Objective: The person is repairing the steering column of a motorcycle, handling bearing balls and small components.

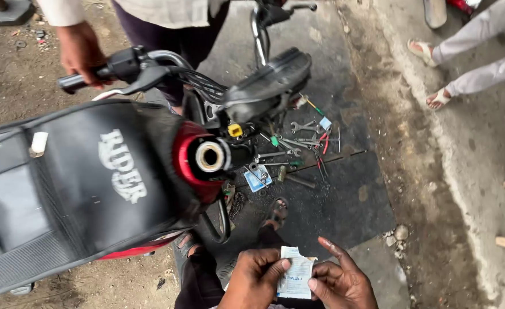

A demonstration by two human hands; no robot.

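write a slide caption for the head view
Both hands hold a small white packet beside a motorcycle and scattered tools.

white and pale-blue paper packet point(296, 278); black motorcycle seat cover point(86, 177) with white lettering; red fuel tank point(185, 162); yellow cap point(235, 130); black rubber mat point(344, 194); green-handled screwdriver point(275, 140).

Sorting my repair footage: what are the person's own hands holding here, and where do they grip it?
A small white paper packet with blue print: left hand pinches its left edge, right hand its right edge.

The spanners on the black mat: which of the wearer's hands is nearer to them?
Right hand, marginally. It sits below the spanners; left hand is below and further left. Both hold the white packet.
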